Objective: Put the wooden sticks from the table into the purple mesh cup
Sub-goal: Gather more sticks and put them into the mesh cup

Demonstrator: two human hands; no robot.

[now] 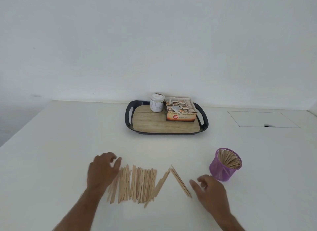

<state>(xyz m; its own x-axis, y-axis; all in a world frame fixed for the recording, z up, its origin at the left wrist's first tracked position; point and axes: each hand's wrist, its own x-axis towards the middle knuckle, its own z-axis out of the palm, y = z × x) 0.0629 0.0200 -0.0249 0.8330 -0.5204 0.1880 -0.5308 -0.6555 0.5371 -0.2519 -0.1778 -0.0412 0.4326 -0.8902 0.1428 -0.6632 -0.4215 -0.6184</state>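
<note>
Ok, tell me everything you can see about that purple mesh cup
The purple mesh cup is a round, see-through holder that looks like wire mesh, with a solid rim. It stands upright on the white table, to the right of the loose sticks, and already holds a bundle of wooden sticks. The right hand is just in front of it, not visibly touching.

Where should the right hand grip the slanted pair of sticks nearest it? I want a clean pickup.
Pinch the slanted pair at its near lower end, from the right hand side. It lies flat, apart from the main pile, with bare table beside it for fingers.
</note>
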